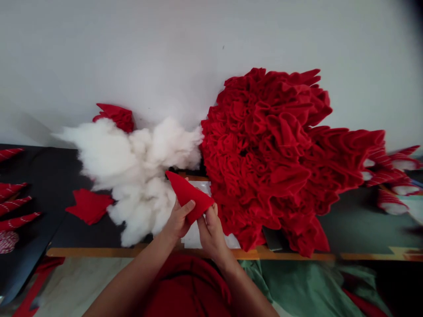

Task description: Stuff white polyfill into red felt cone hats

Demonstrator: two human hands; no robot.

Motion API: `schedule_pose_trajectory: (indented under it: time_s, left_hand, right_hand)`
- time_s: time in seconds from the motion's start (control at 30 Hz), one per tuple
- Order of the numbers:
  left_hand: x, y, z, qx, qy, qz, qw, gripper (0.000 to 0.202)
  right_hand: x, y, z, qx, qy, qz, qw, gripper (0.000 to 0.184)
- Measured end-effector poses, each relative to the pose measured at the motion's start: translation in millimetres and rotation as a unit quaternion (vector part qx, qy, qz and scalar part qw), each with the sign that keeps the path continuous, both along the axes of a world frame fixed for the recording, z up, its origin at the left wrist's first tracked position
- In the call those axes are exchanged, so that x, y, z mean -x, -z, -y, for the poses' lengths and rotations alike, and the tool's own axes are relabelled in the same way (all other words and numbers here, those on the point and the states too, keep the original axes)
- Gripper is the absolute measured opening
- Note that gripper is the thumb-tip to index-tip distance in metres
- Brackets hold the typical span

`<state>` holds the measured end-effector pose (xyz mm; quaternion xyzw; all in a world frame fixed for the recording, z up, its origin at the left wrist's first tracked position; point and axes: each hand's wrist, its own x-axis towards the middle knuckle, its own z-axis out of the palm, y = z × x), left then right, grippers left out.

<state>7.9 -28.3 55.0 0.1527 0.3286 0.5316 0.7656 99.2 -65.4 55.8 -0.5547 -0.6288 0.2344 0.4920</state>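
Observation:
A red felt cone point(189, 196), like a small pointed hat, is held between my two hands above the front of the table, its tip aimed up and left. My left hand point(180, 218) grips its left side, with the thumb lying across the felt. At the lower right corner, the fingers of my right hand point(210, 226) pinch the open edge. White fluffy stuffing point(139, 163) lies in a loose heap just left of my hands. To their right rises a large pile of ruffled red felt pieces point(264, 154). Inside the cone is hidden from view.
Flat red felt pieces point(90, 206) lie left of the stuffing, with more red felt point(116, 117) behind it. Striped red cones point(16, 207) are at the far left; striped cones with white filling point(393, 201) lie far right. A pale wall point(148, 53) stands behind the table.

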Motion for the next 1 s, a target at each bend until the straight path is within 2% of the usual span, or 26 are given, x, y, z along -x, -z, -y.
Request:
schedule_pose_trajectory:
  time_s: [0.13,0.23,0.43,0.63,0.73,0.9,1.0]
  left_hand:
    - [-6.9,-2.0,4.8,-0.011,0.003,-0.013,1.000,0.075]
    - [-11.9,-1.7,7.6,-0.012,0.007,-0.006,1.000,0.069]
    - [-13.4,-0.7,11.5,-0.006,0.004,-0.013,1.000,0.062]
    - [-12.6,-0.8,13.6,0.004,-0.010,-0.005,1.000,0.062]
    - [-9.7,-0.7,10.1,0.023,-0.037,0.022,0.999,0.055]
    - [-4.2,-1.1,1.8,0.084,-0.066,0.048,0.993,0.039]
    - [-5.6,-1.0,1.1,0.087,-0.076,0.041,0.992,0.035]
  right_hand:
    - [1.2,-0.5,-3.1,0.069,0.120,-0.114,0.984,0.017]
    - [3.3,1.1,-5.4,0.094,0.155,-0.138,0.974,0.014]
    - [7.2,12.0,-3.4,-0.001,0.112,-0.036,0.993,0.015]
    - [6.5,18.2,-1.7,-0.023,0.078,0.059,0.995,0.032]
    - [2.2,16.3,-0.7,-0.038,0.071,0.051,0.995,0.032]
    - [-4.8,13.5,5.8,-0.086,0.108,0.029,0.990,0.023]
    - [-5.1,15.0,5.5,-0.081,0.070,0.050,0.993,0.024]
